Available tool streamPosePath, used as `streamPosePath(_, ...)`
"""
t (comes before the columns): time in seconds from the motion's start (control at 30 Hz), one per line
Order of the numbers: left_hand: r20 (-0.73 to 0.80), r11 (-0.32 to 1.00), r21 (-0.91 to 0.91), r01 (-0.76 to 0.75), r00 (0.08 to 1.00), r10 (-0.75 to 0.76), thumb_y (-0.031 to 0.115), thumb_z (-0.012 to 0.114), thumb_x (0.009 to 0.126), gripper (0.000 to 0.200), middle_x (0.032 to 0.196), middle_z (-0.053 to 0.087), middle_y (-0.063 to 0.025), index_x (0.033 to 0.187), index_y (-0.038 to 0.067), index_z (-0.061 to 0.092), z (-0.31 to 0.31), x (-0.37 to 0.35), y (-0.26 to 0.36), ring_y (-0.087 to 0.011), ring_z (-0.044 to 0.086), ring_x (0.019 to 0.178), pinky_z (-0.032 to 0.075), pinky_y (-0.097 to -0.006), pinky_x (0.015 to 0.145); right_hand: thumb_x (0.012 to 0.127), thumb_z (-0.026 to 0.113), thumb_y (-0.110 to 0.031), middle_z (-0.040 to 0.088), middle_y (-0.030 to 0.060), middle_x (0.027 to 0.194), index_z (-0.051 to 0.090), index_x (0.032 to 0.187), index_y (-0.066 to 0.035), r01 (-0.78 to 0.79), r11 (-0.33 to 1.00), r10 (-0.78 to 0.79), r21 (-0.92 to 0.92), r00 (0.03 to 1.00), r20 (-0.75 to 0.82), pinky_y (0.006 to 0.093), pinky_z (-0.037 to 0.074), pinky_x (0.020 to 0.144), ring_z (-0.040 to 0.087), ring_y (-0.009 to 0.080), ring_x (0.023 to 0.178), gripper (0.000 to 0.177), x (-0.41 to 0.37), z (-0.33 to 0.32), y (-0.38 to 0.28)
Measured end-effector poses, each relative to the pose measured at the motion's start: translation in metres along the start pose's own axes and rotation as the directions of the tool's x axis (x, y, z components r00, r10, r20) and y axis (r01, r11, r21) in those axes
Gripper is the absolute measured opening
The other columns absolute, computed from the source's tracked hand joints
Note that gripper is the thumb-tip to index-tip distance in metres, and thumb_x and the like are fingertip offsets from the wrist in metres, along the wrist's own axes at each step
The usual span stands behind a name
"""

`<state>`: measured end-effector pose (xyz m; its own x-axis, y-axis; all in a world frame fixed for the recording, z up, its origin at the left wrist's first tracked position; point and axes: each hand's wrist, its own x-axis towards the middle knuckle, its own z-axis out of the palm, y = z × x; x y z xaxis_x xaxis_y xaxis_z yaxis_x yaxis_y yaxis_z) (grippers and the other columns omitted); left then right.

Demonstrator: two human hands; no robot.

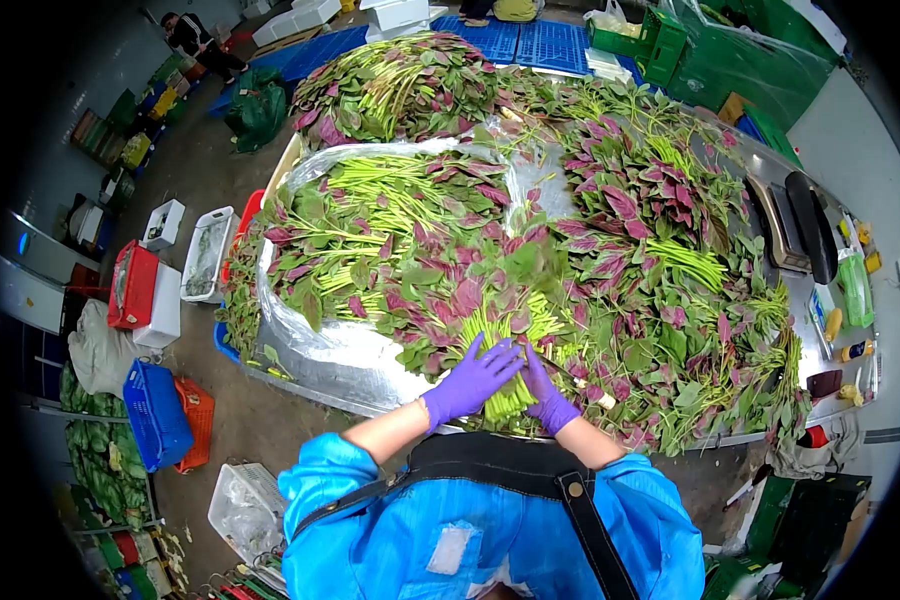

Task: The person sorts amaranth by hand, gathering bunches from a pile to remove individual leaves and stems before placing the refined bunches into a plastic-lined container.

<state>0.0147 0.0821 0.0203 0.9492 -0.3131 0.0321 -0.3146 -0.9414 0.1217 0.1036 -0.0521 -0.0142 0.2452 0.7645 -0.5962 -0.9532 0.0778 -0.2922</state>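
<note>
Bunch (508, 385) of red-green leaves is lying at the near edge of the table (350, 365), right in front of me, between my two hands. My left hand (470, 382) is pressing on its left flank, fingers spread and nearly flat, clasping nothing. My right hand (548, 398) is cupping the right flank, fingers curled against the stems; whether it is closing round them I cannot tell. I am judging this as the gathering step, with stems being squeezed together and evened. The next move is probably calling for a full, gentle wrap round the stems. Its long axis is running from near edge towards far edge, cut ends pointing at me, leaves pointing away.
</note>
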Motion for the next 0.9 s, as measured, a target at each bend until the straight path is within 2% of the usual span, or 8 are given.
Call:
streamPosePath(0.17,-0.338,0.861,-0.453,0.231,0.849,-0.406,-0.004,0.056,0.060,0.070,0.122,0.048,-0.0127,0.127,0.007,0.039,0.026,-0.051,0.012,-0.0285,0.045,0.114,0.033,-0.0428,0.097,0.087,0.045,-0.046,0.053,0.0154,0.118,0.040,0.127,-0.005,-0.199,0.976,0.157,0.084,0.920,0.358,0.0442,0.046,0.088,0.055,0.0293,0.104,0.057,0.012,-0.034,0.013)
streamPosePath(0.23,0.183,-0.086,-0.967,0.239,0.423,-0.887,0.004,0.060,0.067,0.052,0.102,0.057,-0.0063,0.117,0.005,0.046,0.055,-0.071,0.022,-0.0163,0.053,0.078,0.043,-0.0291,0.073,0.088,0.045,-0.040,0.050,0.0190,0.121,0.034,0.129,0.003,-0.193,0.976,0.215,-0.105,0.934,0.286,0.0443,0.047,0.086,0.055,0.0344,0.103,0.060,0.017,-0.035,0.012)
streamPosePath(0.3,0.689,-0.859,-0.510,0.050,0.622,-0.372,0.023,0.054,0.085,0.036,0.107,0.057,-0.0096,0.117,0.006,0.049,0.053,-0.067,0.009,-0.0164,0.056,0.090,0.045,-0.0282,0.075,0.086,0.051,-0.036,0.053,0.0185,0.117,0.038,0.126,0.003,-0.208,0.968,0.233,-0.142,0.954,0.188,0.0403,0.049,0.083,0.058,0.0316,0.099,0.058,0.007,-0.022,0.012)
streamPosePath(0.4,0.524,-0.710,-0.699,0.082,0.735,-0.430,0.025,0.056,0.085,0.041,0.102,0.060,-0.0082,0.118,0.002,0.049,0.093,-0.040,0.005,-0.0170,0.058,0.090,0.046,-0.0277,0.079,0.081,0.060,-0.028,0.057,0.0122,0.111,0.047,0.120,0.001,-0.249,0.795,0.290,-0.553,0.957,-0.013,0.0298,0.048,0.081,0.061,0.0206,0.092,0.050,0.010,-0.014,0.018)
streamPosePath(0.43,0.642,-0.679,-0.689,0.254,0.649,-0.408,0.023,0.058,0.083,0.042,0.103,0.060,-0.0082,0.118,0.000,0.049,0.074,-0.025,0.001,-0.0162,0.058,0.091,0.047,-0.0270,0.079,0.081,0.060,-0.028,0.057,0.0122,0.111,0.047,0.120,0.001,-0.250,0.792,0.292,-0.557,0.956,-0.014,0.0298,0.048,0.081,0.061,0.0206,0.092,0.050,0.010,-0.010,0.019)
streamPosePath(0.5,0.548,-0.671,-0.724,0.161,0.725,-0.417,0.020,0.060,0.082,0.042,0.103,0.059,-0.0084,0.118,0.000,0.049,0.070,-0.024,-0.001,-0.0157,0.058,0.091,0.047,-0.0266,0.080,0.081,0.060,-0.027,0.058,0.0093,0.109,0.046,0.121,0.000,0.146,0.627,-0.006,-0.765,0.983,0.182,0.0280,0.046,0.082,0.059,0.0177,0.094,0.050,0.001,0.001,0.019)
streamPosePath(0.77,0.548,-0.559,-0.801,0.213,0.635,-0.545,0.020,0.063,0.078,0.047,0.104,0.059,-0.0071,0.118,0.000,0.049,0.027,-0.051,-0.003,-0.0152,0.056,0.092,0.044,-0.0269,0.081,0.082,0.058,-0.026,0.063,0.0073,0.099,0.055,0.112,-0.004,-0.302,0.883,0.325,-0.360,0.946,0.004,0.0278,0.046,0.081,0.060,0.0147,0.090,0.037,-0.013,-0.006,0.014)
streamPosePath(0.9,0.439,-0.462,-0.875,0.149,0.646,-0.624,0.009,0.062,0.074,0.050,0.108,0.057,-0.0052,0.121,0.001,0.047,0.029,-0.047,0.003,-0.0140,0.055,0.092,0.045,-0.0270,0.079,0.076,0.065,-0.017,0.063,0.0067,0.093,0.058,0.104,-0.004,0.041,0.752,0.053,-0.658,0.991,0.122,0.0272,0.049,0.071,0.061,0.0151,0.081,0.032,-0.014,0.021,0.022)
